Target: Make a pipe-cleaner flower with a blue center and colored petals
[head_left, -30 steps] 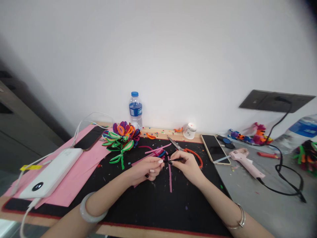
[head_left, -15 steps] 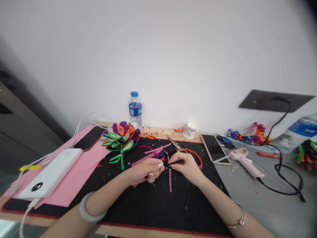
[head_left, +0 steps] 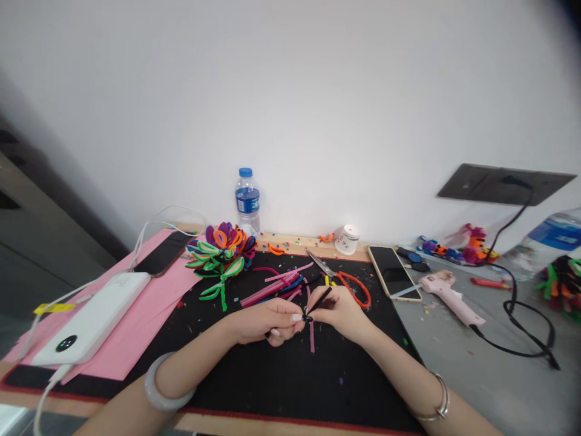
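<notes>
Black mat [head_left: 281,375] over the surface, craft scraps everywhere. Left hand [head_left: 267,320] and right hand [head_left: 340,312] meet mid-mat, both pinched shut on a black strip [head_left: 318,301], looks like folding it; pink strips [head_left: 272,289] just behind.

left hand [head_left: 267,321] + right hand [head_left: 342,312] pinch black strip [head_left: 316,303] | black mat [head_left: 272,375]

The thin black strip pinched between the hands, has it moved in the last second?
Yes. The thin black strip has tilted from level to pointing up toward the orange-handled scissors.
</notes>
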`<state>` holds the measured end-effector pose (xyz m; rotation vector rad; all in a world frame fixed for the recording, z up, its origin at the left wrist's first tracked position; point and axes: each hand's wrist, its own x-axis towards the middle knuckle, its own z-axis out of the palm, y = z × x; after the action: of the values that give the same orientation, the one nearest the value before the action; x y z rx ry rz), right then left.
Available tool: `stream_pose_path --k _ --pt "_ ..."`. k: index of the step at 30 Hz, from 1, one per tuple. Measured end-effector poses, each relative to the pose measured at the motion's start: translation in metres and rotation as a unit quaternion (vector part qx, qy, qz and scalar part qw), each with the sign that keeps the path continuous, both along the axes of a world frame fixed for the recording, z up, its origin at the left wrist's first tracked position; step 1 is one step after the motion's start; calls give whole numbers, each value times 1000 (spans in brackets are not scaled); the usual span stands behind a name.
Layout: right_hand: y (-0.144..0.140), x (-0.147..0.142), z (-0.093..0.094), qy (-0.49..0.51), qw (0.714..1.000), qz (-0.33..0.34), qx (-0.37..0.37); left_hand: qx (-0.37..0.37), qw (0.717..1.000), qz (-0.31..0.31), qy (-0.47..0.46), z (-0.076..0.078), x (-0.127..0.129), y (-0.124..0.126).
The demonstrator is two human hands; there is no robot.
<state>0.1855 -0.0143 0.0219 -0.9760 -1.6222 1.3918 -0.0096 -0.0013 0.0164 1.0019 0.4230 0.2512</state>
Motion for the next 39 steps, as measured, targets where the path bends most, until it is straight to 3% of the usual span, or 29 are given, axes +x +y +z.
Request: stream_pose_path --k 9,21,30,39 --pt "1 5 11 -33 999 25 2 -25 1000 -1 -15 1 -4 2" --pt "-4 0 6 19 994 61 -90 -1 998 -69 10 0 -3 -1" --pt "-7 -4 4 77 978 105 -162 5 996 -85 13 -4 -2 -3" --pt "-4 -3 -3 46 983 112 -138 5 997 -79 21 -1 -1 -3"
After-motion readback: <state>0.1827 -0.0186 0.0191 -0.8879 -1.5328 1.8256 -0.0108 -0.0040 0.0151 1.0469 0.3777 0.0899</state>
